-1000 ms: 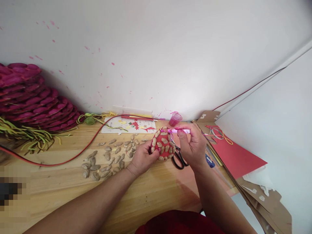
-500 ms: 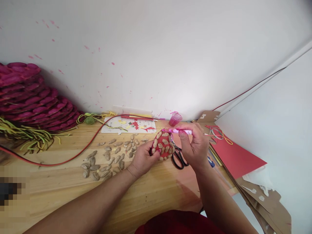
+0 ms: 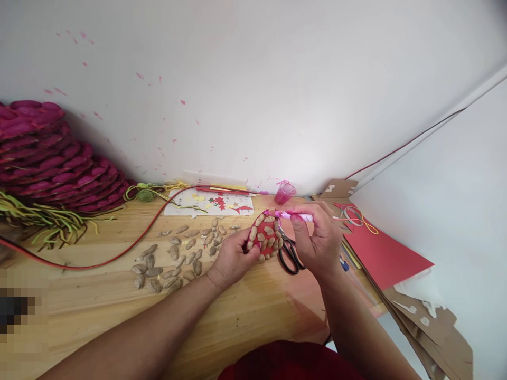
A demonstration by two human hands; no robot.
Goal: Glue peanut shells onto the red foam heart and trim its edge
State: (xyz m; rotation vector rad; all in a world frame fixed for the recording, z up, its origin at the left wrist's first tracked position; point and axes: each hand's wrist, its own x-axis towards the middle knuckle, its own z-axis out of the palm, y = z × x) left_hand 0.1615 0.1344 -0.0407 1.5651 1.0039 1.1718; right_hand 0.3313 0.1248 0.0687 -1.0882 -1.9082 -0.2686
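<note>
My left hand (image 3: pixel 235 257) is closed on the lower left edge of a red card piece (image 3: pixel 268 236) with peanuts in their shells stuck on its face and round its rim. Between the fingers and thumb of my right hand (image 3: pixel 319 237) is a white-handled paintbrush (image 3: pixel 300 216). Its pink, wet-looking tip touches the top edge of the card piece, where the peanuts look pink. Pink stains show on my fingertips. Just behind the piece lie scissors (image 3: pixel 291 257) with black handles, partly hidden by it and by my right hand.
A plastic cup of pink paint (image 3: pixel 284 194) stands by the wall. Loose peanuts (image 3: pixel 174 253) lie left of my hands. A red cord (image 3: pixel 138 240) crosses the table. Stacked magenta-painted pieces (image 3: pixel 59 158) stand at the left; red card (image 3: pixel 386 245) and cardboard (image 3: pixel 439 332) lie at the right.
The brush has shifted very slightly right and down along the top edge of the card piece, my right hand with it. My left hand keeps its hold, almost still.
</note>
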